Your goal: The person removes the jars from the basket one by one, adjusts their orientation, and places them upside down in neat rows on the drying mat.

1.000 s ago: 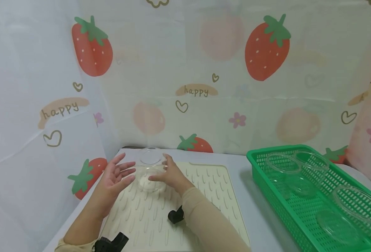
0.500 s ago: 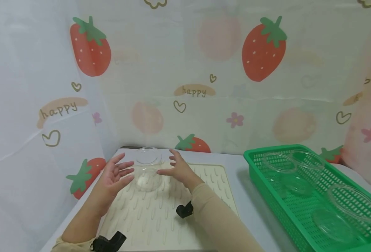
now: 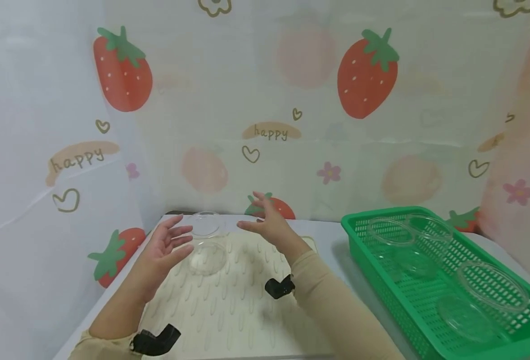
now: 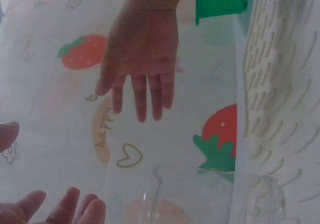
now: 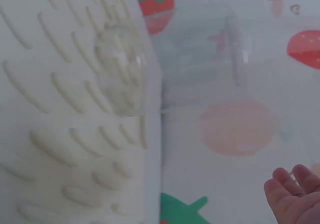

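Observation:
A clear glass bowl (image 3: 207, 257) sits on the cream ridged drying mat (image 3: 246, 305); in the right wrist view this bowl (image 5: 120, 68) looks mouth-down. A second clear bowl (image 3: 203, 223) stands just behind it at the mat's far edge. My left hand (image 3: 167, 245) hovers open just left of the near bowl, palm facing it, not touching. My right hand (image 3: 267, 220) is raised open to the right of both bowls, fingers spread, holding nothing. The left wrist view shows the right hand (image 4: 142, 58) with straight fingers.
A green plastic basket (image 3: 359, 235) stands at the right on the grey table and holds several clear glass bowls (image 3: 492, 285). A strawberry-print curtain (image 3: 292, 125) closes off the back and the left side. Black wrist camera mounts (image 3: 278, 287) sit on both forearms.
My right hand has let go of the near bowl and lifted away up and to the right. The left hand has stayed almost still beside the bowl.

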